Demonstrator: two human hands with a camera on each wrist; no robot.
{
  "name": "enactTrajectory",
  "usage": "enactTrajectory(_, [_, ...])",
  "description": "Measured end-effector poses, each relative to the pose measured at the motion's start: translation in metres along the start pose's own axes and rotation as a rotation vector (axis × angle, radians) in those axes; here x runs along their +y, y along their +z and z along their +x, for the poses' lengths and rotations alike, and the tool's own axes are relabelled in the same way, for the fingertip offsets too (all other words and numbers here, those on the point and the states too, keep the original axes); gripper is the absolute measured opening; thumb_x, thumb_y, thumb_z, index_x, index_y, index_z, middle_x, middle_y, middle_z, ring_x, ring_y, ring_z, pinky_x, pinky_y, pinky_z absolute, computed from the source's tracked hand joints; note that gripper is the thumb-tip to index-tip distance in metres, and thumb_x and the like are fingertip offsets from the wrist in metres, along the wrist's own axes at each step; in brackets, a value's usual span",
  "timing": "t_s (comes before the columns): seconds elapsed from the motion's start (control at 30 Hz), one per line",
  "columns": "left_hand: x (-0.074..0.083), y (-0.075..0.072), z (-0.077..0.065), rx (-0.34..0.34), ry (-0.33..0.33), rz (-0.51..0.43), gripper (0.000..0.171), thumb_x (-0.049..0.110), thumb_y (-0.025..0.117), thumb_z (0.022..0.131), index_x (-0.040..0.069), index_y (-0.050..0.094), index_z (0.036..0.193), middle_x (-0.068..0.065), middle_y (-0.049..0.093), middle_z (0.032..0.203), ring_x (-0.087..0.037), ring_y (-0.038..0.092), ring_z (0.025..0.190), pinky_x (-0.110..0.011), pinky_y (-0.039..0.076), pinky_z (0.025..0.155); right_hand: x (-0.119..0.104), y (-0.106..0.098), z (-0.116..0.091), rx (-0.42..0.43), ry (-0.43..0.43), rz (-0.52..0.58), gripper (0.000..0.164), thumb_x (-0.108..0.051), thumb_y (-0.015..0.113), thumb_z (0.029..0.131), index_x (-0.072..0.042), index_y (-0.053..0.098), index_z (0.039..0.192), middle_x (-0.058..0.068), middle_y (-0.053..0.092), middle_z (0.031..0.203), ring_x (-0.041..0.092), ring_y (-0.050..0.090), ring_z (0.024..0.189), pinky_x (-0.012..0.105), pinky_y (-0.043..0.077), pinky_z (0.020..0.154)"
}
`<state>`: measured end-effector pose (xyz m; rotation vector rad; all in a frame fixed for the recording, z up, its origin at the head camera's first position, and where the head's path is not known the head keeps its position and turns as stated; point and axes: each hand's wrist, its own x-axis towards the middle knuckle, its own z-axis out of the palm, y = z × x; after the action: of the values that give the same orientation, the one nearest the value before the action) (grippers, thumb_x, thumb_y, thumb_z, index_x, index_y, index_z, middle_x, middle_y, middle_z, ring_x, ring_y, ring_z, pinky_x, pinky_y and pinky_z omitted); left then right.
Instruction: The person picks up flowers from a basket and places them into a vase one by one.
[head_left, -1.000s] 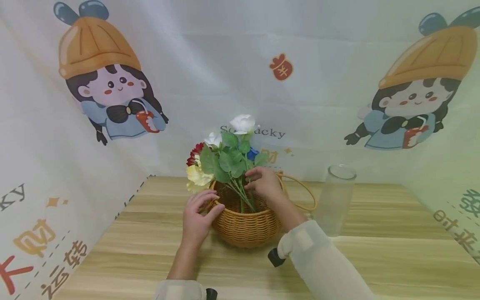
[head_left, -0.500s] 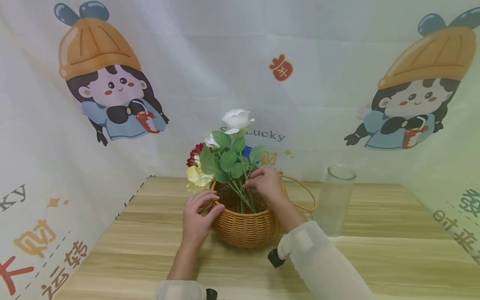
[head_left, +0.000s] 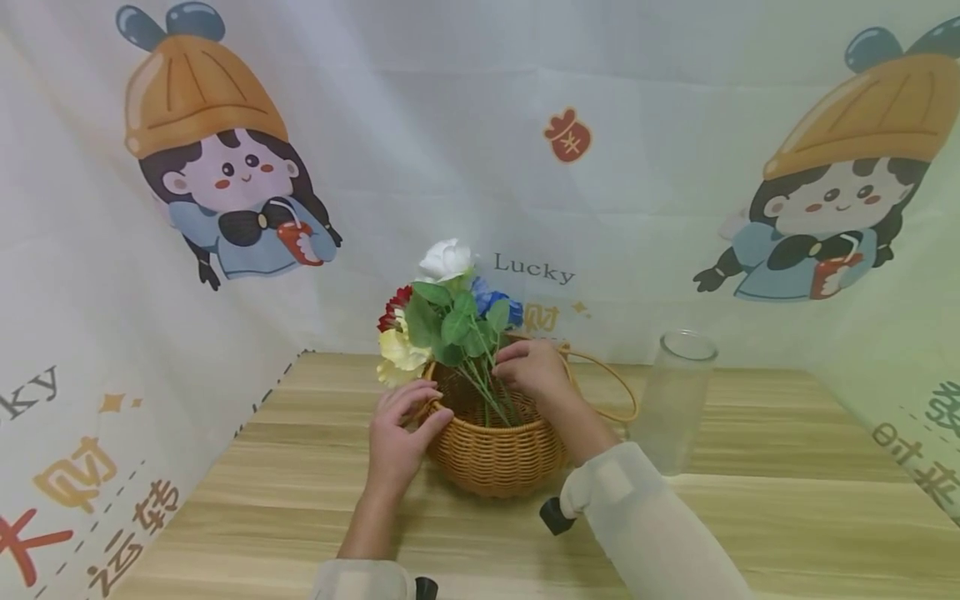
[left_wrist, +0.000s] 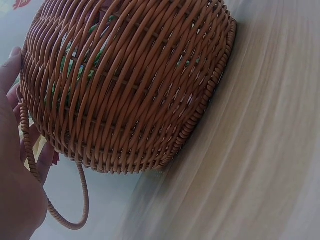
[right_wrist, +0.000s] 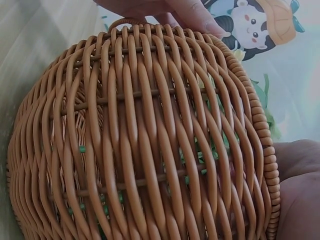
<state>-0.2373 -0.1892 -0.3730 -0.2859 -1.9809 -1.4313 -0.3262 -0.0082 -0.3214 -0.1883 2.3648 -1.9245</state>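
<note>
A round wicker basket [head_left: 495,462] stands on the table, holding artificial flowers. A white rose [head_left: 446,261] rises highest, with blue flowers [head_left: 506,310] to its right. Toward the left lean a yellow flower [head_left: 400,357] and a red one [head_left: 392,310]. My left hand [head_left: 401,429] grips the basket's left rim, thumb in front and fingers along the edge. Over the right side of the opening, my right hand [head_left: 536,372] pinches a green flower stem with thumb and fingertips. In the left wrist view a looped handle [left_wrist: 82,200] hangs beside the left hand.
A tall clear glass vase [head_left: 675,408] stands to the right of the basket. Between them, the basket's other handle [head_left: 626,392] sticks out sideways. Behind the wooden table [head_left: 285,475] hangs a printed white cloth [head_left: 420,150].
The white rose has swung left and lower, and the blue flowers show more fully. My right hand keeps its pinch with barely any shift; my left hand stays on the rim.
</note>
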Motion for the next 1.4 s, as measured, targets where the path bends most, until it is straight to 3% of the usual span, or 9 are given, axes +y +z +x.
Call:
enactTrajectory(0.2, [0.001,0.001,-0.002,0.008,-0.005,-0.003,0.025,0.004,0.082,0.075,-0.004,0.071,0.096,-0.019,0.065,0.117,-0.030,0.051,0.113,-0.049,0.047,0.093,0.000,-0.001,-0.002,-0.017,-0.008,-0.077,0.019,-0.001,0.068,0.087,0.004,0.070,0.106,0.012,0.067,0.095,0.018,0.057,0.073,0.037,0.054,0.071])
enactTrajectory(0.37, [0.001,0.002,-0.002,0.007,-0.003,-0.007,0.025,0.006,0.082,0.076,-0.004,0.071,0.097,-0.019,0.065,0.118,-0.029,0.052,0.112,-0.048,0.048,0.091,0.001,-0.002,-0.001,-0.042,-0.017,-0.138,0.018,-0.005,0.066,0.089,0.003,0.071,0.104,0.009,0.066,0.085,0.018,0.055,0.068,0.036,0.051,0.063])
enactTrajectory(0.53, [0.000,0.001,-0.002,0.006,-0.011,-0.004,0.025,0.006,0.082,0.076,-0.002,0.071,0.096,-0.015,0.066,0.118,-0.025,0.052,0.112,-0.045,0.049,0.090,0.000,-0.002,-0.001,-0.037,-0.046,-0.141,0.018,-0.005,0.065,0.091,0.004,0.070,0.106,0.010,0.065,0.083,0.018,0.055,0.068,0.036,0.052,0.065])
enactTrajectory(0.7, [0.000,0.002,-0.002,0.005,-0.013,-0.008,0.025,0.005,0.082,0.076,-0.003,0.071,0.096,-0.016,0.066,0.117,-0.028,0.051,0.114,-0.041,0.045,0.095,-0.002,-0.001,-0.002,-0.004,-0.082,-0.136,0.018,-0.006,0.066,0.092,0.003,0.070,0.106,0.010,0.066,0.096,0.019,0.059,0.078,0.033,0.052,0.068])
enactTrajectory(1.1, [0.000,0.000,-0.001,0.004,-0.019,-0.008,0.025,0.005,0.082,0.076,-0.003,0.071,0.097,-0.017,0.065,0.118,-0.026,0.052,0.112,-0.044,0.047,0.091,-0.007,-0.007,-0.006,0.056,-0.196,0.011,0.019,-0.003,0.067,0.090,0.007,0.068,0.107,0.015,0.068,0.097,0.026,0.064,0.080,0.036,0.056,0.073])
enactTrajectory(1.4, [-0.002,-0.002,0.000,0.004,-0.026,0.000,0.025,0.007,0.082,0.076,-0.001,0.072,0.096,-0.013,0.066,0.118,-0.024,0.051,0.113,-0.034,0.044,0.093,-0.009,-0.027,-0.010,0.105,-0.267,0.162,0.019,-0.003,0.066,0.092,0.008,0.064,0.107,0.015,0.070,0.096,0.024,0.066,0.083,0.033,0.057,0.074])
